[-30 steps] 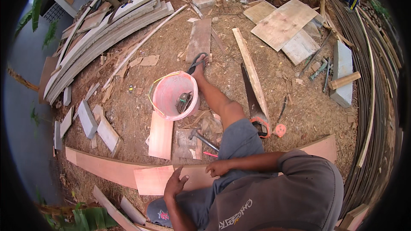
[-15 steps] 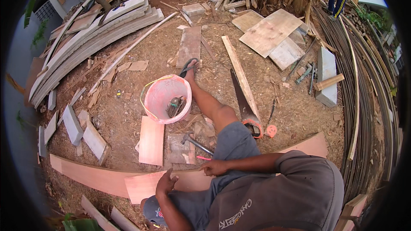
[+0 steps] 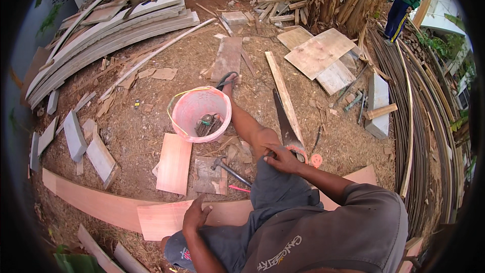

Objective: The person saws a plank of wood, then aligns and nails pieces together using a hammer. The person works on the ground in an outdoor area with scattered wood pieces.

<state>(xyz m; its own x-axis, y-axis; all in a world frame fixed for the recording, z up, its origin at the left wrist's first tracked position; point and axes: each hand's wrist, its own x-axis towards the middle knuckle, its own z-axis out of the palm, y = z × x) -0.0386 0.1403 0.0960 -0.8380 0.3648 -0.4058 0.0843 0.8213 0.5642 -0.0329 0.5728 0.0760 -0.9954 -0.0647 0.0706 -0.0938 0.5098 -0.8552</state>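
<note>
My left hand rests by my left thigh, at the right end of a short reddish wooden board; its fingers are apart and nothing is in them. That board overlaps a long plank lying crosswise in front of me. On my right knee lies my right hand, fingers loosely spread over the hem of the grey shorts. Just beyond it is a handsaw with an orange handle, beside an orange tape reel. A hammer and a pink pencil-like stick lie left of my right leg.
A pink bucket with metal bits inside stands by my right foot. Plywood sheets lie ahead, curved boards are stacked far left, and long rods run along the right. Another person stands far right.
My right hand has moved from beside the left hand, over the plank, up and right onto my right knee. My left hand stays about where it was. The view has shifted slightly.
</note>
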